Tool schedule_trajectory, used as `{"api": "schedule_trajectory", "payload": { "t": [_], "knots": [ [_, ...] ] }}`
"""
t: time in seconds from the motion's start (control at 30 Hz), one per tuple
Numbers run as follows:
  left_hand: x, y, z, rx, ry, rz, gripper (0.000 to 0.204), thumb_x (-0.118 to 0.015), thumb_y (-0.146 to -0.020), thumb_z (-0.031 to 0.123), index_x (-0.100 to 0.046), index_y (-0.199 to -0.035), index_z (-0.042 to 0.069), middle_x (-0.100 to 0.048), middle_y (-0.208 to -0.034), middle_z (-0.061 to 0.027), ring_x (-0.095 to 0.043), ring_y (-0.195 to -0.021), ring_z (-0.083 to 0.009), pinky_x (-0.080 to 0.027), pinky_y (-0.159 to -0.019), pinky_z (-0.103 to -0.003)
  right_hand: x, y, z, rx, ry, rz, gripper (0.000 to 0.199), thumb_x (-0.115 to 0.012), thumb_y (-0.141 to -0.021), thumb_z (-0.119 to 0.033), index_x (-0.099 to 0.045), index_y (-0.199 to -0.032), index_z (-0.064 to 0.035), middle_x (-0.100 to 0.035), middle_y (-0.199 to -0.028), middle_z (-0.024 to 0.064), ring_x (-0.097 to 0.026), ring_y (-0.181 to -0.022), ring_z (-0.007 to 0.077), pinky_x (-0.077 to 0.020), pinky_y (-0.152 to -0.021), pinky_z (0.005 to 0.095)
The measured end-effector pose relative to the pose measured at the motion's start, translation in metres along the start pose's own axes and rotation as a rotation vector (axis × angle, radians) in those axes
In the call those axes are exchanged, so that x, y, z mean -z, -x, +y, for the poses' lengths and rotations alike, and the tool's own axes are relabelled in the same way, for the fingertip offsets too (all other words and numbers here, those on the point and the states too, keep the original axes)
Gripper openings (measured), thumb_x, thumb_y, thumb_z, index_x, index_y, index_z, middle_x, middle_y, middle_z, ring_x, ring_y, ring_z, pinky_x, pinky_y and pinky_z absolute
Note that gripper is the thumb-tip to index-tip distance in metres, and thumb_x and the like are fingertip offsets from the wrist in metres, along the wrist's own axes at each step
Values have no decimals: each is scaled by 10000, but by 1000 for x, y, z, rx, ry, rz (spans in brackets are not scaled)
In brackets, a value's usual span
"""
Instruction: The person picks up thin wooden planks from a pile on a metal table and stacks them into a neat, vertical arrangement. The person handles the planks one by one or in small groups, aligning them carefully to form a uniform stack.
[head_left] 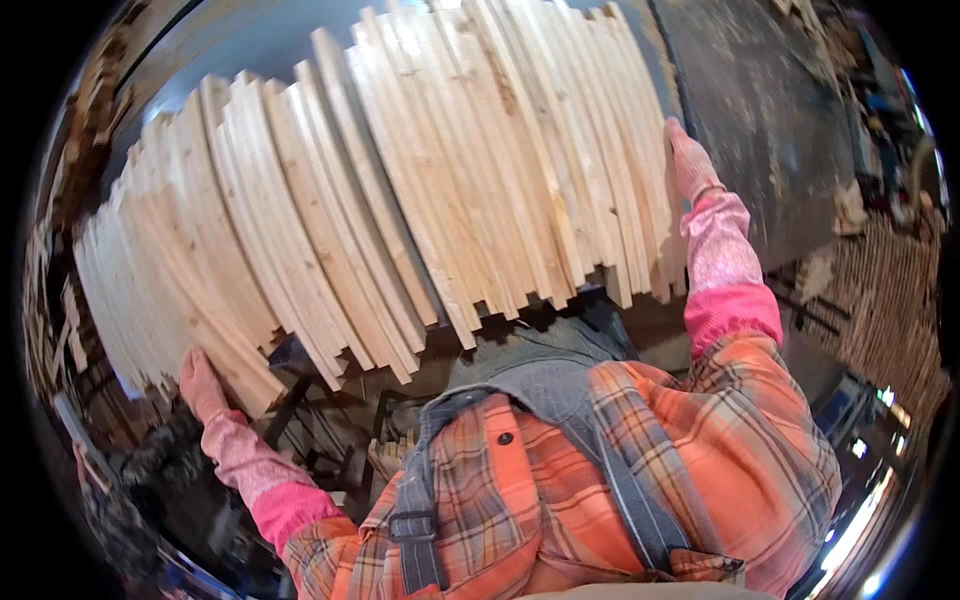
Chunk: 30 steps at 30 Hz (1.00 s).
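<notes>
Many long, pale wooden strips (470, 170) lie side by side in a wide row on a table, their near ends uneven. My right hand (692, 165) rests against the right-hand edge of the row, fingers stretched out flat along the outermost strip. At the lower left, my left hand (203, 385) touches the near ends of the strips, beside a strip that juts toward me. Its fingers look extended, though their tips are partly blurred against the wood. Both hands wear thin pinkish coverings or look pink-toned, with pink sleeve guards on the forearms.
A dark, scuffed tabletop (760, 130) continues to the right of the strips. Stacked wood (890, 290) stands at the far right, and more wood pieces (85, 130) are piled along the left. Below the table's near edge are dark metal frame bars (290, 405).
</notes>
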<state>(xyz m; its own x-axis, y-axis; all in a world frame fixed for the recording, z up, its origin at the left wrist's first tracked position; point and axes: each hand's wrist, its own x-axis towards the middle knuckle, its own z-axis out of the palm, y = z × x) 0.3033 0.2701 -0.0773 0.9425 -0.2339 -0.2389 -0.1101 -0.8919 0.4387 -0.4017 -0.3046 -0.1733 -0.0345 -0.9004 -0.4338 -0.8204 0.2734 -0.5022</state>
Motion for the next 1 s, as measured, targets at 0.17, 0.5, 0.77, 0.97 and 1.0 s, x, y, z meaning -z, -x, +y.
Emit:
{"api": "schedule_trajectory", "payload": {
  "t": [0.17, 0.5, 0.77, 0.97, 1.0],
  "knots": [
    [2, 15, 47, -118, -598, 241, 631, -635, -970, 365, -533, -1463, -15, -562, -1462, -264, -557, -1330, -396, -427, -1117, -412, 37, 17, 30, -372, -678, -455, 781, -399, -1049, -642, -609, -1349, 48, -688, -1287, 170, -644, -1191, 275, -469, -1062, 415],
    [-67, 69, 114, -375, -270, 246, 494, -719, -950, 216, -610, -1394, 31, -631, -1323, -187, -592, -1234, -318, -463, -1064, -381, -15, 91, 13, 7, 106, -303, 606, -539, -1002, -488, -664, -1249, 52, -719, -1176, 240, -660, -1159, 346, -476, -1023, 382],
    [-99, 139, 205, -527, -18, 166, 474, -718, -942, 171, -631, -1385, 28, -601, -1364, -184, -609, -1187, -295, -496, -1017, -373, -11, 93, -2, -93, -95, -328, 616, -608, -952, -474, -655, -1284, 43, -715, -1210, 206, -671, -1127, 308, -480, -998, 378],
    [-127, 203, 222, -616, 216, 83, 440, -726, -936, 120, -645, -1349, -9, -624, -1335, -143, -623, -1155, -233, -502, -999, -326, 11, 106, 60, 63, -213, -376, 650, -596, -953, -484, -618, -1371, 14, -668, -1332, 220, -632, -1236, 309, -450, -1064, 374],
    [-140, 222, 230, -649, 323, 23, 434, -727, -937, 115, -646, -1342, -17, -628, -1328, -137, -625, -1160, -225, -501, -1001, -319, 19, 110, 73, 83, -113, -347, 650, -592, -954, -486, -615, -1380, 5, -655, -1357, 218, -619, -1263, 316, -444, -1078, 376]
  ]
}}
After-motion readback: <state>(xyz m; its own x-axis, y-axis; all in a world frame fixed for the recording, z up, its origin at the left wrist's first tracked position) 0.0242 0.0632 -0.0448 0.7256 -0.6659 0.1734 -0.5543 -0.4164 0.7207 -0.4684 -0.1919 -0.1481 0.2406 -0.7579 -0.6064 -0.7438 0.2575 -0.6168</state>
